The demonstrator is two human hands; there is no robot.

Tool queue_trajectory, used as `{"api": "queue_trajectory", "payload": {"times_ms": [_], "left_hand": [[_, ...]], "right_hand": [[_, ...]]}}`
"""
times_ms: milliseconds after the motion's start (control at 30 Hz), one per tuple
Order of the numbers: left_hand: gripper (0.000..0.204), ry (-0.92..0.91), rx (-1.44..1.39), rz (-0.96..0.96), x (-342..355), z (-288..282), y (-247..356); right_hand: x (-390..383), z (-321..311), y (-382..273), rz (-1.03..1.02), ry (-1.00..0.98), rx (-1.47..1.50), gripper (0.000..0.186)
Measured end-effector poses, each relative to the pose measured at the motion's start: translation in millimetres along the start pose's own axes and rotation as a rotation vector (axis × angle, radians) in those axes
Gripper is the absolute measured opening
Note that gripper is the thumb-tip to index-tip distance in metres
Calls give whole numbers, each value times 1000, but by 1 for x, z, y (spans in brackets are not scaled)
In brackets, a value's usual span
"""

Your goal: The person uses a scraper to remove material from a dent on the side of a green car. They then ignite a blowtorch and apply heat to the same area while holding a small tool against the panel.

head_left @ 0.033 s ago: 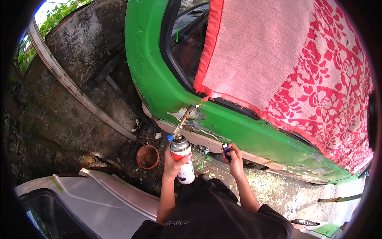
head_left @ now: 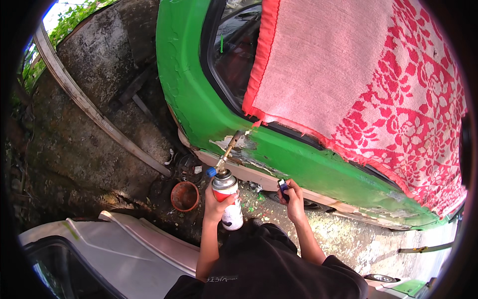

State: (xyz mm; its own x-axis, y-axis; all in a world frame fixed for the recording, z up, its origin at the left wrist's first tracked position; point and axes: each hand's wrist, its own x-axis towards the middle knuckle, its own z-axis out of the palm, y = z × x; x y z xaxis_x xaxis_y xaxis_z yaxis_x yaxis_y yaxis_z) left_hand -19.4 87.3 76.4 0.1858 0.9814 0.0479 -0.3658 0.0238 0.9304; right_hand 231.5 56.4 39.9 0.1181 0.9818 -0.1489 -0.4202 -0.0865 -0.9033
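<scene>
My left hand is wrapped round the white and red can of a gas blow torch, held upright. From its blue knob a brass tube slants up and away, its dark nozzle in front of the car's side. No flame can be made out. In my right hand, a small dark blue lighter with a metal top is gripped, apart from the torch. Facing me is a green car with a patch of peeled, cracked paint beside the nozzle.
A pink and red floral towel drapes over the car's window and roof. Close behind on the left stands a grey car. A terracotta pot sits on the ground, and a long curved strip leans along the stained wall.
</scene>
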Motion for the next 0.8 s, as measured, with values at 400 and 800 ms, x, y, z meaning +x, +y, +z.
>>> {"api": "queue_trajectory", "payload": {"times_ms": [400,800], "left_hand": [[44,-31,-20,9,9,4,-2],[39,16,-37,10,8,1,7]], "right_hand": [[10,1,0,-7,-30,-19,17],[8,-2,2,-4,-4,-22,17]]}}
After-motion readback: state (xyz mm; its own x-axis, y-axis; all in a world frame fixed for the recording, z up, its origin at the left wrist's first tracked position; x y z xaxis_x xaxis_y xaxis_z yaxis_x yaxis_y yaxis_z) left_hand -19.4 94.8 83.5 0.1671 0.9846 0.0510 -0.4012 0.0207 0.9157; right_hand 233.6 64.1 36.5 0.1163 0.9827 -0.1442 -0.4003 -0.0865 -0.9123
